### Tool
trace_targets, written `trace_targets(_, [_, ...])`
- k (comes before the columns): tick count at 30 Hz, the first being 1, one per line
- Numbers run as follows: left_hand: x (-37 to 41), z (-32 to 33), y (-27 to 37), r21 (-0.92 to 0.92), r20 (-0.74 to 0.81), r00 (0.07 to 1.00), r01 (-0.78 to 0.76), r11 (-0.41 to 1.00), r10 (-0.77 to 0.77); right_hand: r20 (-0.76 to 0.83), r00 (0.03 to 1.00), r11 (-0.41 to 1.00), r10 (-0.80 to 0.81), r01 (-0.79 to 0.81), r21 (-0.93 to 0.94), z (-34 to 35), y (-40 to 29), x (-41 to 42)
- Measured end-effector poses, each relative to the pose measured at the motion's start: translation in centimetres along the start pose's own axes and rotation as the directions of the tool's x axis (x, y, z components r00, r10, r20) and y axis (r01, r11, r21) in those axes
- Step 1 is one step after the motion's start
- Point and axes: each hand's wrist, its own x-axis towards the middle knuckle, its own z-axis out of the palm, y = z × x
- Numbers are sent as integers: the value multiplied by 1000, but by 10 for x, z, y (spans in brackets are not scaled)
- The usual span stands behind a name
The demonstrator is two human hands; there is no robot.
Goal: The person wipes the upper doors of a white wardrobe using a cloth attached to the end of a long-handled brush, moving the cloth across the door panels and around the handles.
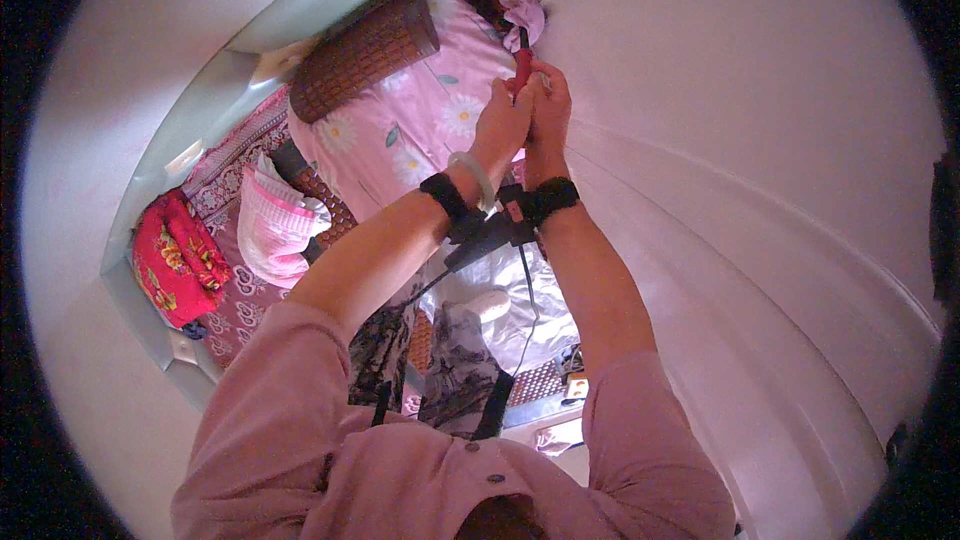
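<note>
Both hands are raised together near the wall, around a slim red tool with a black end (523, 67). My left hand (504, 118) grips its lower part, and a pale bangle circles that wrist. Close against it, the fingers of my right hand (551, 101) curl about the tool's right side. Its exact kind is unclear, and its lower end is hidden by my fingers. The black end points up to a crumpled pink cloth (521, 11) at the wall corner and overlaps it in the picture; whether they touch, I cannot tell.
Below is a bed with a pink daisy-patterned cover (450, 116) and a brown woven-bead pillow (367, 52). A pink-and-white pillow (274, 229), a folded red floral cloth (180, 259) and shiny silvery sheeting (525, 292) lie nearer. The pale wall (735, 127) rises close on my right.
</note>
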Motion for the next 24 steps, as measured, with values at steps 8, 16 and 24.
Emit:
trace_targets(8, [-8, -18, 8, -292, 193, 948, -189, 937, 252, 88, 978, 876, -187, 206, -436, -17, -15, 2])
trace_targets(16, [-1, -74, 46, -528, 610, 737, 651, 545, -291, 102, 991, 914, -84, 117, -388, -87, 3, -113])
trace_targets(24, [2, -131, 73, -334, 678, 713, 519, 787, -182, -125, 899, 826, 420, -436, -357, -153, 112, -300])
